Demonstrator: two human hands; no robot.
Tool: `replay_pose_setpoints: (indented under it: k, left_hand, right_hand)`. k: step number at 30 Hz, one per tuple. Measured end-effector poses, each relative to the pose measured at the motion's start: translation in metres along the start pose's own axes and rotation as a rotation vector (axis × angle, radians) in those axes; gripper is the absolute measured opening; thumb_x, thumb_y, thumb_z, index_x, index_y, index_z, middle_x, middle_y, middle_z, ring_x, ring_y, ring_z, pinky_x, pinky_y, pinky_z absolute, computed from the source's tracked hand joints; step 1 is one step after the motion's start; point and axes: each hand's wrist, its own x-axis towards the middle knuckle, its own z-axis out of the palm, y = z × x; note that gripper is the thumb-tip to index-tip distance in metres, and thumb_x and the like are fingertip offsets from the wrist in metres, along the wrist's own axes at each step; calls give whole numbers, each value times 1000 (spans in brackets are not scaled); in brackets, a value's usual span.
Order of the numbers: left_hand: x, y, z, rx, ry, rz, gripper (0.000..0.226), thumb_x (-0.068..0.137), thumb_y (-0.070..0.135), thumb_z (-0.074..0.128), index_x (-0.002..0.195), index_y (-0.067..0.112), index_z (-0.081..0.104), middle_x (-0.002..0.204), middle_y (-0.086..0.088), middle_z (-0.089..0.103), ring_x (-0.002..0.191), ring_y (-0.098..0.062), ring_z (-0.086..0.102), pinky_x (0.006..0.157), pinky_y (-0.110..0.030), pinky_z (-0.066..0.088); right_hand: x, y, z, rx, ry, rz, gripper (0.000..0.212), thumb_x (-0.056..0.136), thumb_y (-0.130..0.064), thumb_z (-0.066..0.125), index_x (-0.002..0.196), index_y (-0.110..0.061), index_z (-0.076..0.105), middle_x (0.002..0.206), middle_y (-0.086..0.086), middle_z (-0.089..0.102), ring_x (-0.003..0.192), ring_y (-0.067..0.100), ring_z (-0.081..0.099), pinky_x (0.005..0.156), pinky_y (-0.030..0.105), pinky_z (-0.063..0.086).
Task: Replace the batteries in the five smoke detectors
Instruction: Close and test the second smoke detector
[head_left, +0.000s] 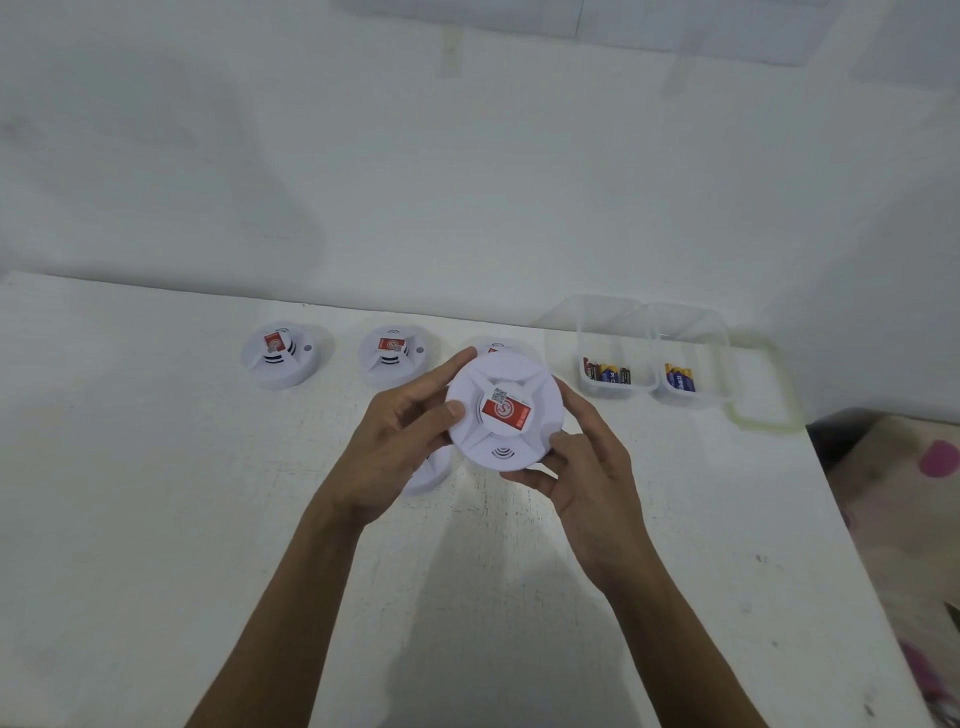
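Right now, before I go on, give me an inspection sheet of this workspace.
Surface: white table, scuffed.
Job's things: held detector off the table; far-left detector and middle detector in the back row, a third detector half hidden; white part behind the left hand; batteries in two clear tubs.
Clutter: tub lid.
Grippers: left hand and right hand both grip the held detector.
Cables: nothing seen.
Surroundings: white wall; patterned cloth at right.
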Motion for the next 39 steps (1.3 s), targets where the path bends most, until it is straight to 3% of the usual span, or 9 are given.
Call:
replay_pose_setpoints:
  k: [7, 13, 17, 21, 27, 31, 39]
  left_hand:
    - [-1, 0, 0, -28, 6, -11, 40, 95, 21, 52, 127, 44, 58, 135, 13, 58, 125, -12, 55, 87, -24, 52]
    - [-1, 0, 1, -91, -10, -18, 40, 90, 27, 57, 127, 41, 58, 135, 12, 58, 125, -13, 54, 87, -24, 53]
    - [0, -2, -1, -82, -8, -10, 43, 93, 11, 50, 127, 36, 56, 133, 15, 59, 124, -12, 55, 85, -23, 53]
    - [-1, -4, -3, -64, 2, -17, 44, 90, 9, 47, 129, 30, 52, 132, 15, 60, 124, -13, 55, 86, -24, 53]
    - [-1, -6, -3, -38, 4, -12, 44, 89, 12, 47, 130, 30, 49, 132, 20, 59, 126, -10, 53, 88, -23, 52]
    - [-2, -6, -2, -39, -13, 1, 46, 91, 6, 44, 128, 32, 52, 131, 20, 59, 125, -9, 53, 86, -21, 51]
    - [-6, -5, -2, -36, -12, 14, 55, 92, 1, 41, 125, 41, 58, 132, 17, 59, 124, -9, 54, 85, -20, 51]
  right_hand:
    - [0, 1, -1, 0, 9, 6, 46, 88, -22, 54, 133, -17, 51, 117, 5, 68, 101, 25, 68, 75, 38, 59]
    - [1, 2, -1, 1, 28, 14, 52, 81, -30, 58, 132, -18, 52, 116, 4, 69, 100, 25, 69, 74, 36, 59]
    - [1, 3, -1, -1, 29, 14, 53, 81, -29, 58, 132, -18, 52, 117, 4, 68, 101, 25, 68, 74, 36, 59]
    - [1, 4, 1, 2, 20, 15, 52, 78, -32, 58, 128, -20, 53, 114, 0, 69, 100, 23, 69, 73, 34, 59]
    - [-1, 4, 0, 2, 18, 6, 55, 79, -32, 58, 132, -18, 52, 117, 3, 69, 101, 24, 68, 75, 37, 59]
    - [-1, 5, 0, 16, 9, 12, 50, 75, -36, 59, 124, -25, 55, 109, -5, 71, 100, 22, 69, 71, 31, 58]
    - [-5, 3, 1, 5, 18, 5, 48, 81, -32, 62, 127, -21, 55, 114, 3, 70, 100, 26, 68, 74, 37, 59]
